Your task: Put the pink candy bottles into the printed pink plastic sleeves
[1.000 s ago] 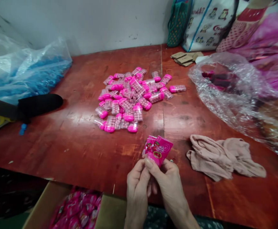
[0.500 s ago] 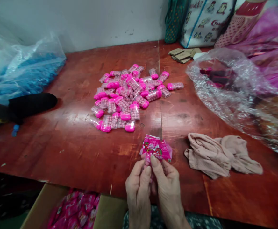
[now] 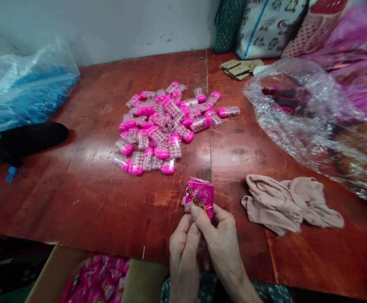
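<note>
Close to the table's front edge, my left hand [image 3: 184,246] and my right hand [image 3: 221,237] are together, fingers pinched. Between them they hold a pink printed wrapper [image 3: 204,194] with cartoon fruit figures, its upper part sticking up above my fingertips. More than one layer or piece shows at its top and left edges. My right thumb presses on the wrapper's front. Whatever lies inside or below it is hidden by my fingers. Beyond my hands lies a loose pile of clear candy containers [image 3: 173,108] with bright pink caps and pale pink balls inside.
A beige cloth [image 3: 276,206] lies to the right, near crumpled clear plastic [image 3: 315,122]. Blue items fill a clear bag [image 3: 35,97] at the left, behind a black object [image 3: 35,138]. Below the table edge, a cardboard box [image 3: 145,280] contains pink packs. Bags stand along the wall.
The wrapper was spread wide with pink balls showing beneath it; now it is narrower and more upright. My right thumb has moved onto its front. The whole view has shifted slightly.
</note>
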Motion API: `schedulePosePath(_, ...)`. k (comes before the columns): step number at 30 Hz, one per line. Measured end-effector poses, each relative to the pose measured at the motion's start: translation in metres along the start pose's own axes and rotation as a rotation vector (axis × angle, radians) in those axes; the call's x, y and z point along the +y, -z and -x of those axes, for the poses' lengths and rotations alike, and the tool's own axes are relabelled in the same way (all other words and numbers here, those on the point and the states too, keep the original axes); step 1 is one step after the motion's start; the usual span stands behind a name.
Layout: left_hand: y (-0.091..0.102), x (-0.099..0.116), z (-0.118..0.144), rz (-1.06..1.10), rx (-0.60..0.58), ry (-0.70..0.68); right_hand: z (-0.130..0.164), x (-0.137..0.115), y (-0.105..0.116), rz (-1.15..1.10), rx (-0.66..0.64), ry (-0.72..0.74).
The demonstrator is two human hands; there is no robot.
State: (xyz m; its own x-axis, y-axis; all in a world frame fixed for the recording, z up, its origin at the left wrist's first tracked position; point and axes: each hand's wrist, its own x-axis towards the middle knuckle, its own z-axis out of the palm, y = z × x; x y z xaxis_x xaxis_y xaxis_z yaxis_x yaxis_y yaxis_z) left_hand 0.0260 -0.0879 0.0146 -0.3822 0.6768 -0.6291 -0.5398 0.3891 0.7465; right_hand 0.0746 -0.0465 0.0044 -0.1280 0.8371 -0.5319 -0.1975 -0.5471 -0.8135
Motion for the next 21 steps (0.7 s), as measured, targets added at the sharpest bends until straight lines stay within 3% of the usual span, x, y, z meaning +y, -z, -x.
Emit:
schedulePosePath(3,0.0,0.0,-0.002,0.099,0.014,0.107,0.001,0.006,-0.003,0.101,0.007,0.053)
schedulePosePath(6,0.001,0.002,-0.004,0.113,0.009,0.098,0.003,0.006,-0.002,0.101,-0.071,0.115)
schedulePosePath(8,0.003,0.005,-0.006,0.015,0.009,0.009,0.004,0.001,0.0,0.079,-0.107,0.14)
schedulePosePath(11,0.011,0.016,-0.011,-0.215,0.087,-0.281,0.003,-0.01,0.008,0.055,-0.143,0.118)
schedulePosePath(14,0.017,0.027,-0.015,-0.242,0.075,-0.427,0.002,-0.02,0.017,0.077,-0.302,0.05)
schedulePosePath(17,0.016,0.032,-0.018,-0.07,-0.073,-0.256,0.002,-0.023,0.021,0.092,-0.468,-0.015)
schedulePosePath(21,0.012,0.032,-0.028,0.097,-0.071,-0.048,0.002,-0.019,0.022,0.078,-0.518,-0.012)
